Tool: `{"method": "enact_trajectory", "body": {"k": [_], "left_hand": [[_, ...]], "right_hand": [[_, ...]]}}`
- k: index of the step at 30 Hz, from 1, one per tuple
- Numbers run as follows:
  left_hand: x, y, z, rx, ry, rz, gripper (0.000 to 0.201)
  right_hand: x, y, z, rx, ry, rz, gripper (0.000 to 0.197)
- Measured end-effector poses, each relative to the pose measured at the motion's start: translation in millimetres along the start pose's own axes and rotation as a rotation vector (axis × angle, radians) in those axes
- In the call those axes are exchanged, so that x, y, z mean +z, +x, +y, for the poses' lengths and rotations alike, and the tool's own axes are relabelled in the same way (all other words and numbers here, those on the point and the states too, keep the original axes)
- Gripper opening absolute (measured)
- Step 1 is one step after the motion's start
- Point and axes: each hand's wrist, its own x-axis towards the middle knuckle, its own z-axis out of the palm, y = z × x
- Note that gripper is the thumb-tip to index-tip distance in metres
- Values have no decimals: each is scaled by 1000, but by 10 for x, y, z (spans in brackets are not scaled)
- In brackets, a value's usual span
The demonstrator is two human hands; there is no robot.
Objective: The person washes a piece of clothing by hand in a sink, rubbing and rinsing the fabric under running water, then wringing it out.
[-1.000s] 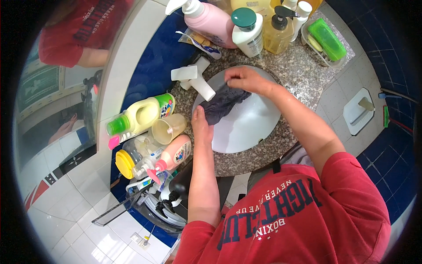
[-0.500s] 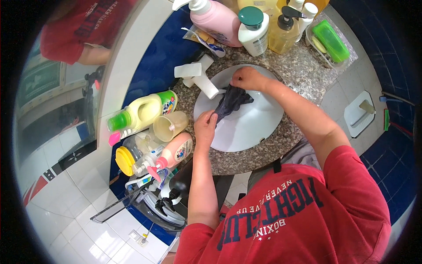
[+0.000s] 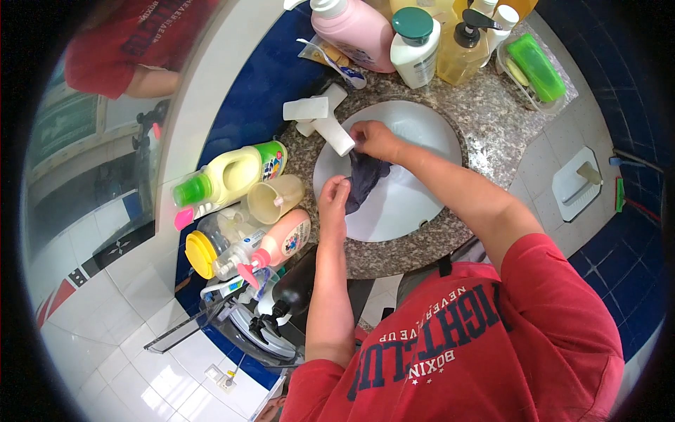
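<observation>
A dark, wet-looking cloth [image 3: 365, 184] hangs between my hands, over the white basin [image 3: 422, 190]. My right hand [image 3: 377, 142] pinches its upper end, close beside the spout of the white tap [image 3: 325, 125]. At the near left rim of the basin, my left hand [image 3: 334, 202] has its fingers closed at the cloth's left edge. Water from the spout cannot be made out, as my right hand covers its mouth.
Left of the basin stand a yellow detergent bottle [image 3: 235, 172], a beige cup [image 3: 276, 199] and a pink pump bottle [image 3: 285, 239]. Behind it are a green-capped white bottle [image 3: 415, 56], an amber pump bottle [image 3: 457, 56] and a green soap box [image 3: 536, 69]. Speckled stone counter [image 3: 485, 133] surrounds the basin.
My right hand has moved left and slightly nearer, up to the tap spout. The cloth, stretched between both hands before, now hangs looser and lower. My left hand has stayed almost in place.
</observation>
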Motion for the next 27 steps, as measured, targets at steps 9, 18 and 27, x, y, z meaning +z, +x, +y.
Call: {"method": "enact_trajectory", "body": {"k": [9,18,27], "left_hand": [[-49,231,-61,-49,146,147,20],[-68,13,90,219,491,27,18],[169,-201,253,235,1335,-254,23]], "right_hand": [[-404,-6,-129,-85,62,-320,26],[-583,-93,-272,78,-709,-784,28],[-801,-264,-231,-21,-950,-761,34]]}}
